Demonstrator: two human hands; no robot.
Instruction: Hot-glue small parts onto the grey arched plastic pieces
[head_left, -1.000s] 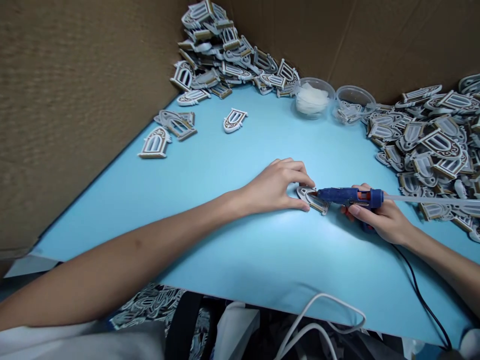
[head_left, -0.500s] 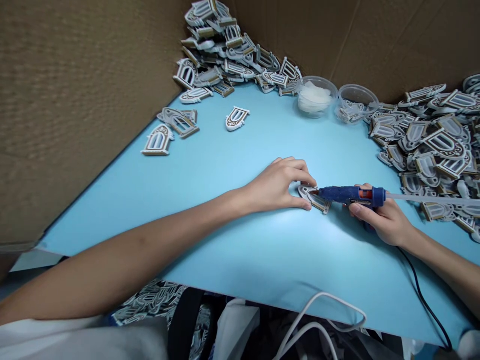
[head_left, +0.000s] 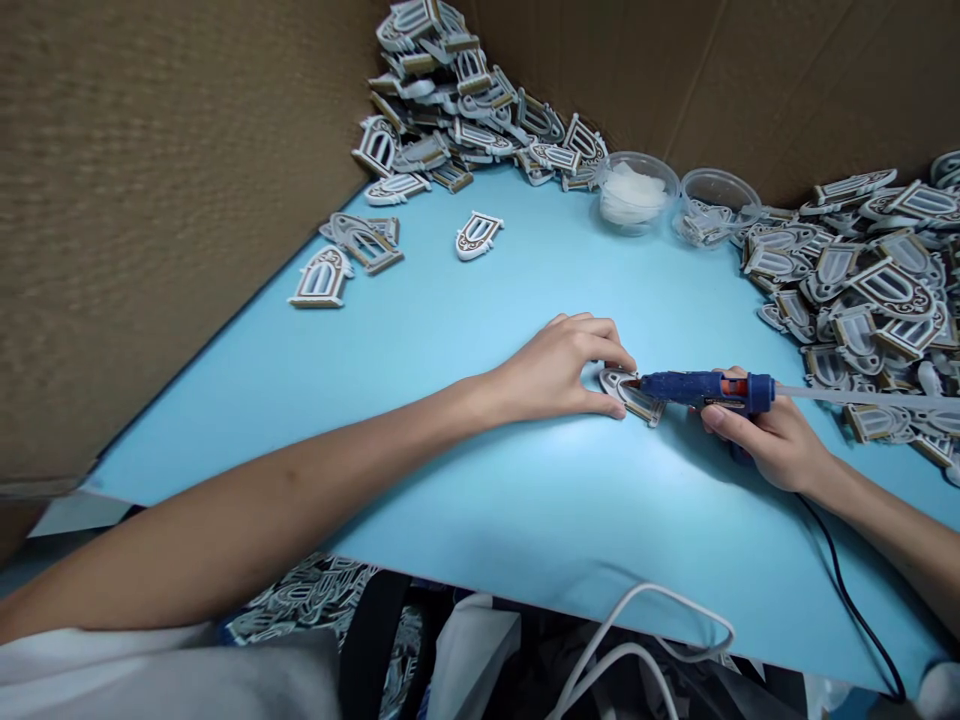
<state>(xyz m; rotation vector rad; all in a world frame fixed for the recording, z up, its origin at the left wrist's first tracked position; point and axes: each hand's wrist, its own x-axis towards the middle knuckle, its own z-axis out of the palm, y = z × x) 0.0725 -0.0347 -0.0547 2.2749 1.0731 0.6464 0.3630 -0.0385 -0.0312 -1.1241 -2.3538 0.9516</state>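
**Nozzle of a glue gun held at the edge of an arched piece**

The work in hand sits at the middle of a pale blue board (head_left: 525, 525), which is walled on the left and far side by brown corrugated cardboard (head_left: 172, 220). An arched window-shaped piece (head_left: 631, 398) lies tilted at the centre-right of the board. The left hand (head_left: 555, 370) comes in from the near left and pinches it, fingers arched over the far side and thumb against the near edge, with the palm raised.

The right hand (head_left: 772, 440) is closed around a blue hot glue gun (head_left: 697, 392), partly hiding its handle. The gun lies almost level, and its nozzle touches or sits just beside the piece's right end. A translucent glue stick (head_left: 862, 398) runs out of the back of the gun, and a black cable (head_left: 847, 590) trails toward the near right. Whether glue is coming out cannot be told from this view.

At this point, the close contact calls for a firm left-hand pinch and careful aim at the nozzle.

Beyond the hands, a large heap of similar pieces (head_left: 465, 100) fills the far corner, and another (head_left: 877, 300) spreads along the right. Loose pieces (head_left: 478, 235) lie toward the far left. Two clear plastic bowls stand at the far edge, one holding something white (head_left: 636, 195) and the other holding small pieces (head_left: 716, 205).
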